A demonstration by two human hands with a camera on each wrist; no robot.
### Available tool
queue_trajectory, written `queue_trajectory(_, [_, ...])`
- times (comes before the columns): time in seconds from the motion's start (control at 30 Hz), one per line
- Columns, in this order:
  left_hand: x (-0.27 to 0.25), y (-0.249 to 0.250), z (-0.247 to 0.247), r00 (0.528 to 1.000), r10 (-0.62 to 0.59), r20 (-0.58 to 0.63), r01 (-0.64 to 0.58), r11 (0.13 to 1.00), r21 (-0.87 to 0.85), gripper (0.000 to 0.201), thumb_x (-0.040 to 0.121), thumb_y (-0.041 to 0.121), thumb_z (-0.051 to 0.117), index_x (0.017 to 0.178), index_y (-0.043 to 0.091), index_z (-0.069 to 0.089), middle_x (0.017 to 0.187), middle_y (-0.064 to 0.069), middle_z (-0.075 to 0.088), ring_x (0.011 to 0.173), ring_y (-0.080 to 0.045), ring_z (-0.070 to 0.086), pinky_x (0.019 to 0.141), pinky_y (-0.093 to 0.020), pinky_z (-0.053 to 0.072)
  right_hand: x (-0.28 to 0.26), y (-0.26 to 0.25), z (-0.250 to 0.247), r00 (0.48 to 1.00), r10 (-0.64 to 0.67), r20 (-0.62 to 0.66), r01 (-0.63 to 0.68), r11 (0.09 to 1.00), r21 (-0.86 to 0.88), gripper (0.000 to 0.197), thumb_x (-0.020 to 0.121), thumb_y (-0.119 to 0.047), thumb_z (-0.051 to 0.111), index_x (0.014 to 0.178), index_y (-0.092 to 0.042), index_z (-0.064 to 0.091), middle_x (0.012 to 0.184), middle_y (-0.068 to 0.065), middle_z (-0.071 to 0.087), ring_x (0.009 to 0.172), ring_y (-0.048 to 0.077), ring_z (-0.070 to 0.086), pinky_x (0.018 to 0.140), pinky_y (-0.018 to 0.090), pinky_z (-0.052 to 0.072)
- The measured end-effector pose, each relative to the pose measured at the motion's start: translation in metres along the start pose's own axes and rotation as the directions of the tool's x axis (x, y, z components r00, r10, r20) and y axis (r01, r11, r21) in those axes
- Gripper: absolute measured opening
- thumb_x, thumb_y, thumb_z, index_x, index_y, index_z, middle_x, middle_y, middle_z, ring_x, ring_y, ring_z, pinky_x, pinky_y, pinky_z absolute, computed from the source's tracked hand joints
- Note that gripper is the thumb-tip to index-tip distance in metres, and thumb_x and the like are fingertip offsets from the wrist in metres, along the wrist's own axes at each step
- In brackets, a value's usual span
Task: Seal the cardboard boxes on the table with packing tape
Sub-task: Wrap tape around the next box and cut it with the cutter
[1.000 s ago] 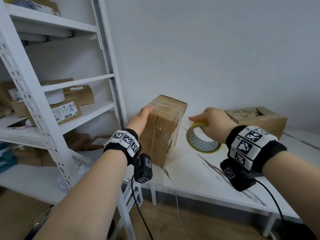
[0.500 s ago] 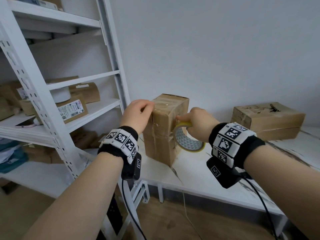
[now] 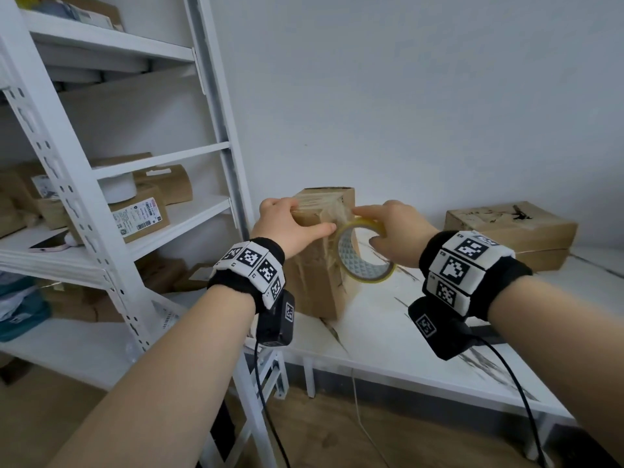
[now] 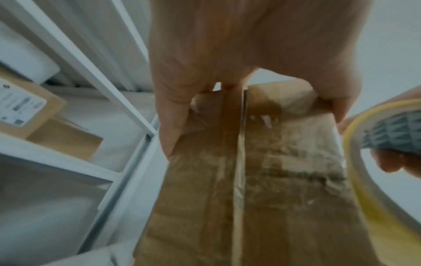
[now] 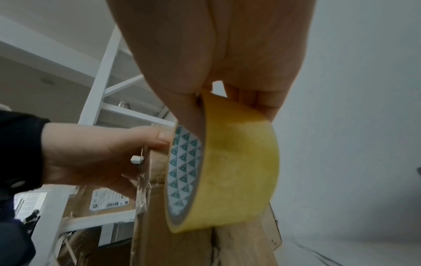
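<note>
Shelving point(image 3: 84, 211): white metal rack on my left, with labelled cardboard parcels and a white roll on its shelves.
Worktop point(image 3: 388, 332): white, marked with dark streaks, pushed against the wall just right of the rack.
Flat box point(image 3: 513, 231): lies far right on the worktop, well apart from both my hands.
Upright box point(image 3: 317, 282): stands on end at the worktop's left corner, wrinkled clear tape over its top and down the near face.
Left hand point(image 3: 290, 226): I'm clamping the upright box's top edge, fingers point(image 4: 173, 126) curled over the top, thumb pressed on the near face.
Right hand point(image 3: 395, 231): my fingers are pinched round the top of the tape roll, holding it up off the worktop.
Tape roll point(image 3: 364, 253): yellow with a triangle-patterned core, on edge, touching the box's right corner beside my left thumb.
</note>
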State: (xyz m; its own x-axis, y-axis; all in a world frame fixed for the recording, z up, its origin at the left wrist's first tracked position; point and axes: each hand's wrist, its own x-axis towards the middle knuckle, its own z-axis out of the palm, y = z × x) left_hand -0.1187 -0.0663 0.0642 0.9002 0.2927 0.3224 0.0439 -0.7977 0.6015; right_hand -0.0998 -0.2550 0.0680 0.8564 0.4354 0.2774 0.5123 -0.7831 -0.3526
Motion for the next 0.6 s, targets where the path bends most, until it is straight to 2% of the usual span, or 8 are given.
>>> queue_trajectory(0.07, [0.003, 0.004, 0.005, 0.998, -0.064, 0.014, 0.065, 0.993, -0.099, 0.083, 0.067, 0.062, 0.07, 0.132, 0.016, 0.049, 0.135, -0.001, 0.044, 0.118, -0.019, 0.05, 0.095, -0.025, 0.037, 0.0, 0.005, -0.007, 0.996, 0.025, -0.09, -0.019, 0.998, 0.063, 0.059, 0.089, -0.004, 0.047, 0.143, -0.026, 0.036, 0.126, 0.013, 0.049, 0.115, 0.03, 0.051, 0.082, 0.027, 0.038])
queue_trajectory(0.17, [0.003, 0.009, 0.018, 0.982, -0.176, 0.069, 0.189, 0.92, -0.343, 0.068, 0.064, 0.064, 0.069, 0.114, 0.019, 0.062, 0.113, 0.003, 0.064, 0.098, -0.016, 0.061, 0.087, -0.031, 0.05, -0.001, 0.014, -0.021, 0.972, 0.09, -0.217, -0.048, 0.98, 0.193, 0.053, 0.09, -0.002, 0.044, 0.139, -0.022, 0.04, 0.12, 0.013, 0.054, 0.101, 0.029, 0.056, 0.073, 0.028, 0.041])
queue_trajectory(0.27, [0.002, 0.012, 0.028, 0.981, -0.189, 0.048, 0.192, 0.892, -0.409, 0.065, 0.062, 0.062, 0.069, 0.11, 0.018, 0.063, 0.106, 0.004, 0.066, 0.092, -0.014, 0.062, 0.081, -0.031, 0.052, -0.007, 0.023, -0.026, 0.977, 0.135, -0.166, -0.078, 0.946, 0.315, 0.053, 0.088, -0.006, 0.052, 0.136, -0.024, 0.04, 0.094, 0.005, 0.056, 0.074, 0.02, 0.056, 0.058, 0.025, 0.044])
queue_trajectory(0.37, [0.001, 0.011, 0.026, 0.981, -0.184, 0.056, 0.191, 0.896, -0.4, 0.056, 0.065, 0.062, 0.069, 0.102, 0.02, 0.065, 0.101, 0.004, 0.067, 0.093, -0.015, 0.064, 0.082, -0.031, 0.051, -0.014, 0.023, -0.029, 0.976, 0.119, -0.181, -0.042, 0.925, 0.378, 0.051, 0.082, -0.011, 0.062, 0.128, -0.027, 0.048, 0.074, -0.004, 0.05, 0.065, 0.013, 0.051, 0.058, 0.025, 0.044])
queue_trajectory(0.43, [0.001, 0.01, 0.023, 0.978, -0.191, 0.087, 0.21, 0.883, -0.42, 0.041, 0.065, 0.059, 0.071, 0.086, 0.025, 0.067, 0.092, 0.005, 0.07, 0.09, -0.016, 0.066, 0.086, -0.035, 0.054, -0.015, 0.018, -0.038, 0.967, 0.085, -0.238, 0.008, 0.931, 0.364, 0.049, 0.08, -0.015, 0.068, 0.125, -0.029, 0.054, 0.081, -0.009, 0.052, 0.07, 0.01, 0.05, 0.062, 0.024, 0.043])
queue_trajectory(0.47, [0.0, 0.01, 0.022, 0.975, -0.194, 0.103, 0.22, 0.872, -0.436, 0.038, 0.063, 0.059, 0.072, 0.08, 0.025, 0.067, 0.089, 0.005, 0.071, 0.087, -0.017, 0.068, 0.086, -0.038, 0.055, -0.016, 0.016, -0.044, 0.964, 0.07, -0.257, 0.024, 0.937, 0.348, 0.049, 0.08, -0.018, 0.069, 0.125, -0.03, 0.055, 0.091, -0.01, 0.055, 0.078, 0.009, 0.051, 0.069, 0.024, 0.043])
queue_trajectory(0.53, [-0.002, 0.01, 0.018, 0.973, -0.199, 0.114, 0.229, 0.87, -0.437, 0.037, 0.062, 0.059, 0.073, 0.075, 0.025, 0.067, 0.086, 0.004, 0.072, 0.086, -0.018, 0.068, 0.084, -0.041, 0.056, -0.018, 0.015, -0.051, 0.964, 0.071, -0.257, 0.011, 0.952, 0.307, 0.048, 0.08, -0.023, 0.07, 0.126, -0.03, 0.057, 0.106, -0.009, 0.056, 0.093, 0.007, 0.049, 0.079, 0.022, 0.039])
queue_trajectory(0.6, [-0.003, 0.007, 0.016, 0.968, -0.209, 0.137, 0.248, 0.869, -0.427, 0.037, 0.063, 0.061, 0.073, 0.078, 0.027, 0.066, 0.09, 0.003, 0.071, 0.089, -0.018, 0.067, 0.085, -0.042, 0.056, -0.025, 0.021, -0.048, 0.975, 0.093, -0.204, -0.045, 0.973, 0.228, 0.044, 0.081, -0.028, 0.069, 0.125, -0.029, 0.06, 0.117, -0.005, 0.06, 0.101, 0.007, 0.05, 0.081, 0.02, 0.035])
